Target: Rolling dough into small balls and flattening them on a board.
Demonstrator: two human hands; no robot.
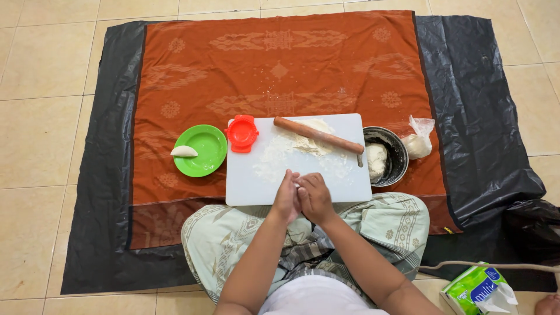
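My left hand (286,197) and right hand (315,197) press palm to palm, fingers curled over a dough bit (298,185) at the board's (245,186) six o'clock. I judge I'm rolling a ball; flattening needs the pin (318,135) at twelve.

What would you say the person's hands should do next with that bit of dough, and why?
Probably set it down on the floured white board and reach for the rolling pin. The left hand and right hand are pressed together around a small piece of dough, apparently shaping it, and the pin lies just ahead on the board.
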